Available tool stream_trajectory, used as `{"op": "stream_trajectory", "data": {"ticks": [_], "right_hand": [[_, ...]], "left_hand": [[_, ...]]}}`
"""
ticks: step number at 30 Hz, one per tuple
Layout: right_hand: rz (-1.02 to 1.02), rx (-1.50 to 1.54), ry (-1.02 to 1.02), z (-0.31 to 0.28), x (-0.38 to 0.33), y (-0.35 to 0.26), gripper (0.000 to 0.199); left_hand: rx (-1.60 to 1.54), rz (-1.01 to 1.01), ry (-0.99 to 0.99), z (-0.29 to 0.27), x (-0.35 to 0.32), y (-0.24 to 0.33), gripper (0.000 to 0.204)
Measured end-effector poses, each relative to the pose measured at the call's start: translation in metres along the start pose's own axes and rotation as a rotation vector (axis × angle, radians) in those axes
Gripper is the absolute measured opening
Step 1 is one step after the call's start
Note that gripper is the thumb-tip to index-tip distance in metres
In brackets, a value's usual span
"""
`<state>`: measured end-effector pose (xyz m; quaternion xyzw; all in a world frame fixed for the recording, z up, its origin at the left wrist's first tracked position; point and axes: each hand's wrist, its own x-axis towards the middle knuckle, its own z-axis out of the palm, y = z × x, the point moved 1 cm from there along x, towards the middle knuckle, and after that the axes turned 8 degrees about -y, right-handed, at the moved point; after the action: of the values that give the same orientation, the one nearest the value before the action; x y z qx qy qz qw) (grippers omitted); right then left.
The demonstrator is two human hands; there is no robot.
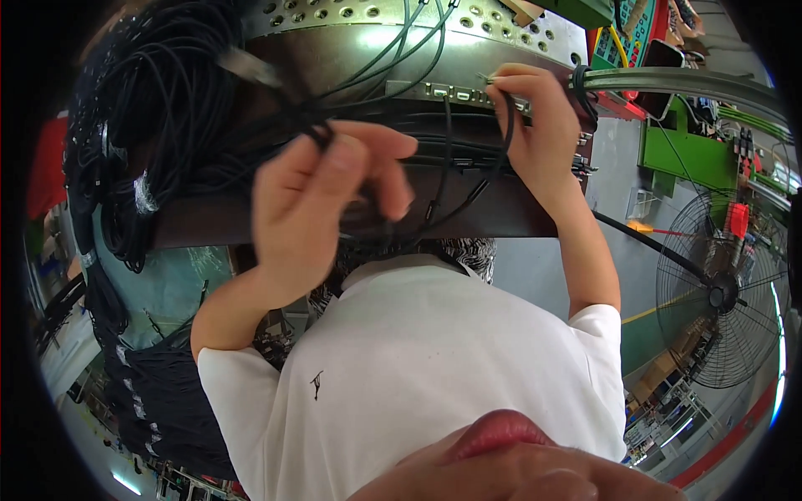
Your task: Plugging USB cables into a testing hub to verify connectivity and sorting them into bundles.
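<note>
Nearest to the camera is the person's own white polo shirt [418,376], which fills the lower middle of the view, with both bare forearms rising from its short sleeves.

Above the shirt there is a dark metal panel [468,209], and over it a shiny perforated metal plate [351,17] with rows of small holes. Many thin black cables [443,159] run across the panel. On the left a very thick bundle of black cables [125,125] hangs down, bound in places with pale wrapping. At the right a grey metal rail [685,82] bends across the view, and behind it stand green machine frames [677,154]. Lower right, a large wire-guard floor fan [723,296] stands on a grey floor with a yellow line.

The left hand [322,209] is partly closed. Its thumb and forefinger pinch a small knot of black cables [317,134], while the other fingers curl loosely.

The right hand [535,125] is raised to a row of small connectors [455,92] on the panel. Its fingers are closed tight around something thin and pale at the fingertips; it is perhaps a small tie or plug, but the picture is too unclear to say. One black cable loops under this hand.
</note>
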<state>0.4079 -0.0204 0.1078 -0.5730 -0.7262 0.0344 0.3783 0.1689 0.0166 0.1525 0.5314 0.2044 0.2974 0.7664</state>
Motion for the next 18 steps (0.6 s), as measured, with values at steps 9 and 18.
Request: {"op": "stream_trajectory", "data": {"ticks": [9,18], "right_hand": [[-0.232,-0.213,-0.33,-0.008,0.01,-0.001,0.02],[-0.383,-0.3,-0.456,-0.012,0.025,-0.01,0.017]], "left_hand": [[-0.359,-0.532,-0.263,0.018,-0.001,-0.015,0.043],[-0.302,-0.531,-0.28,0.023,0.006,-0.027,0.046]]}}
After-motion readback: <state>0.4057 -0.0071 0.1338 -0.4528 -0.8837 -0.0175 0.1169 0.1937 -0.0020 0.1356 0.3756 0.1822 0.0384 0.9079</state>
